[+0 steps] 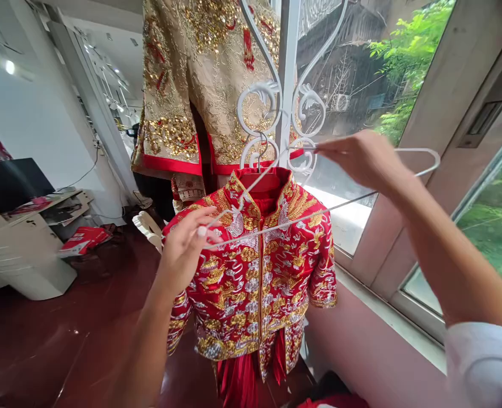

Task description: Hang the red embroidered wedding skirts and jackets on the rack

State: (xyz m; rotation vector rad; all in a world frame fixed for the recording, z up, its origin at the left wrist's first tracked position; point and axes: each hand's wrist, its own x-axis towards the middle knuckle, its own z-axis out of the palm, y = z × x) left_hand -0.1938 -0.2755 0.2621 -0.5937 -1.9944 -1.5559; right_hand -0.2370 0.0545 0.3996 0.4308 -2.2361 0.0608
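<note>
A thin wire clothes hanger (293, 222) stretches across the front of a red jacket. My left hand (185, 241) grips its left end, with the thumb and fingers closed around the wire. On the right, my right hand (361, 158) is raised, slightly blurred, its fingers pinched on the hanger's upper part; the exact hold is partly hidden. The hanger's right end sticks out beyond my right wrist. Behind it, the short-sleeved red jacket (216, 283), embroidered in gold and silver, hangs from its own hook on a white scrolled metal stand (287, 73).
A beige garment (216, 90) with gold sequins and red trim hangs behind the jacket. Glazed window frames (429, 113) rise at the right above a pale ledge (382, 323). Leftward are a desk (25, 249) with a dark monitor (15, 184) and a red box (83, 241).
</note>
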